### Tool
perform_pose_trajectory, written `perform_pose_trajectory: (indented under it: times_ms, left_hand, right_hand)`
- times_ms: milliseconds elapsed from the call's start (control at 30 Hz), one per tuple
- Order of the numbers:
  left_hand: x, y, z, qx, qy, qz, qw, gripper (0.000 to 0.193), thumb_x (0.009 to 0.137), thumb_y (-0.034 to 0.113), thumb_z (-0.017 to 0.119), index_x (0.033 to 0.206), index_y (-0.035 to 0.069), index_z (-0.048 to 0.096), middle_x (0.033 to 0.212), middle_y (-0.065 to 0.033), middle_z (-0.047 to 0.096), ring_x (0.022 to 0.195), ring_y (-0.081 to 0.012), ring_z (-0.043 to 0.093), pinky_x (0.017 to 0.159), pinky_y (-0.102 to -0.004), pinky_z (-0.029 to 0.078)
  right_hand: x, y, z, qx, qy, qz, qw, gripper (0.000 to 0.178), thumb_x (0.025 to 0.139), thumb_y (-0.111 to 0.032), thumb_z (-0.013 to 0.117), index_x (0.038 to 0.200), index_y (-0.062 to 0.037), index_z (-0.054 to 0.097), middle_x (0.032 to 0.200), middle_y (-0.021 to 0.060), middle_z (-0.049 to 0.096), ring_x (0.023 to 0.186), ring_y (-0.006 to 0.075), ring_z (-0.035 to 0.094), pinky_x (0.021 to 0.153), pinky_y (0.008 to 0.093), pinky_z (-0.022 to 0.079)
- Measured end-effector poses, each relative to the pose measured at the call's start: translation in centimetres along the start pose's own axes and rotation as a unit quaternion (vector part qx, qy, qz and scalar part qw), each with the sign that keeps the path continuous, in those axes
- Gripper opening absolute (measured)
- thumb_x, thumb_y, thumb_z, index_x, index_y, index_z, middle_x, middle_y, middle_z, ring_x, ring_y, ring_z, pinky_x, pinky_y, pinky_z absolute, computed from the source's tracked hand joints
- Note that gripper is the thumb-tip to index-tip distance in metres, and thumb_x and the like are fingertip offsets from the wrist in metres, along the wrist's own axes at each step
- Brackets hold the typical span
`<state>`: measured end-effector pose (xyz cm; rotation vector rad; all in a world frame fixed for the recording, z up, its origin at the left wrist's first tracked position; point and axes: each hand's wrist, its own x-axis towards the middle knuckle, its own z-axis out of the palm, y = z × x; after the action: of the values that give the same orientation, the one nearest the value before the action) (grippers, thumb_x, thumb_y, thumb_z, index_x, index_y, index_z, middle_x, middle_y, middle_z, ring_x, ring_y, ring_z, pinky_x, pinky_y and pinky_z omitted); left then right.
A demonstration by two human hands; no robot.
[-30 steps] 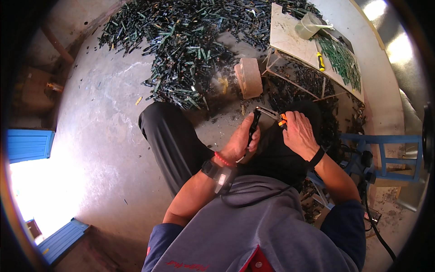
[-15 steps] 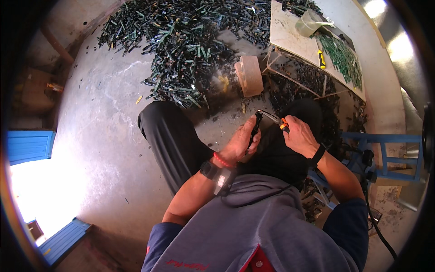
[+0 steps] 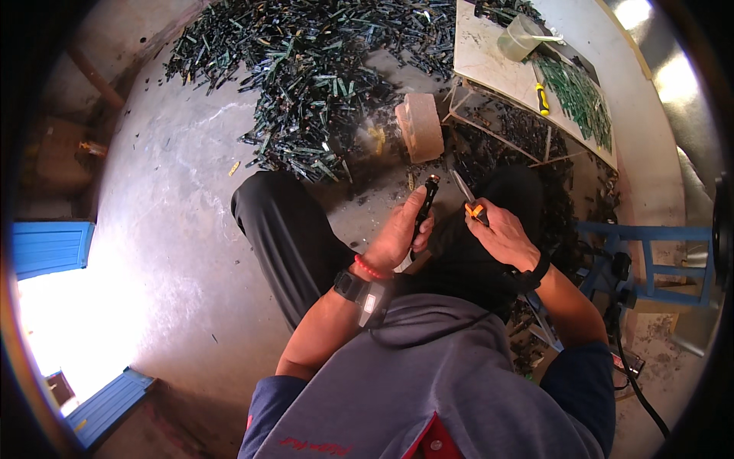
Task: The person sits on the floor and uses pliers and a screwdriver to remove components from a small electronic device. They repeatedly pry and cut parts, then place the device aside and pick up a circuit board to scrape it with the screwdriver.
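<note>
The left hand is gripping a black piece; beside it, the right hand is clasping pliers. Beyond both grips, a block is standing (partly in the way) before a dark heap.

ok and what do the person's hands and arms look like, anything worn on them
The left hand and right hand wear no gloves; the short sleeves are navy. On the left are a red beaded bracelet and a dark strapped device with a pale label; on the right, a black band.
</note>
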<state>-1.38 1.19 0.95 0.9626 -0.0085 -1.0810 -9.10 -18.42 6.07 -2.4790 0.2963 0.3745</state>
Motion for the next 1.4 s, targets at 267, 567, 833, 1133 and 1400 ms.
perform_pose_trajectory:
  times_ms: [267, 567, 833, 1133, 1400]
  left_hand:
    - [0.3, -0.4, -0.2, -0.002, 0.002, -0.007, 1.000, 0.060, 0.095, 0.058, 0.032, 0.060, 0.010, 0.038, 0.049, -0.0005, 0.035, 0.042, -0.0118, 0.031, 0.045, -0.0265, 0.027]
    - [0.3, -0.4, -0.4, -0.012, -0.001, -0.014, 1.000, 0.059, 0.095, 0.058, 0.033, 0.060, 0.010, 0.038, 0.049, -0.0002, 0.034, 0.042, -0.0118, 0.031, 0.045, -0.0266, 0.027]
    - [0.3, -0.4, -0.3, -0.006, 0.002, -0.010, 1.000, 0.059, 0.095, 0.059, 0.035, 0.061, 0.010, 0.038, 0.051, 0.0000, 0.034, 0.043, -0.0113, 0.031, 0.044, -0.0262, 0.027]
    - [0.1, -0.1, -0.1, 0.000, 0.001, -0.016, 1.000, 0.059, 0.095, 0.058, 0.033, 0.062, 0.011, 0.038, 0.051, 0.0004, 0.033, 0.043, -0.0112, 0.029, 0.045, -0.0261, 0.026]
    - [0.0, -0.1, -0.1, 0.015, -0.005, -0.008, 1.000, 0.059, 0.095, 0.059, 0.031, 0.061, 0.011, 0.037, 0.049, -0.0002, 0.034, 0.043, -0.0116, 0.030, 0.045, -0.0265, 0.027]
  right_hand:
    - [0.3, 0.3, 0.3, -0.103, 0.075, -0.078, 0.989, 0.029, 0.081, -0.010, 0.060, 0.107, -0.0007, 0.050, 0.097, 0.0187, 0.057, 0.091, 0.0368, 0.056, 0.076, 0.0444, 0.048]
    - [0.6, -0.5, -0.4, -0.217, 0.130, -0.090, 0.963, 0.054, 0.071, -0.001, 0.069, 0.120, -0.0015, 0.046, 0.114, 0.0156, 0.051, 0.106, 0.0353, 0.050, 0.086, 0.0425, 0.046]
    - [1.0, -0.3, -0.7, -0.250, 0.154, -0.089, 0.952, 0.059, 0.070, -0.001, 0.070, 0.122, -0.0014, 0.045, 0.116, 0.0157, 0.050, 0.107, 0.0351, 0.050, 0.088, 0.0422, 0.044]
    - [1.0, -0.9, -0.6, -0.253, 0.140, -0.088, 0.953, 0.052, 0.070, -0.002, 0.070, 0.116, -0.0023, 0.047, 0.112, 0.0139, 0.051, 0.105, 0.0340, 0.050, 0.087, 0.0420, 0.044]
    - [1.1, -0.9, -1.4, -0.263, 0.084, -0.085, 0.957, 0.042, 0.070, -0.003, 0.069, 0.107, -0.0020, 0.051, 0.102, 0.0139, 0.054, 0.100, 0.0322, 0.052, 0.090, 0.0407, 0.039]
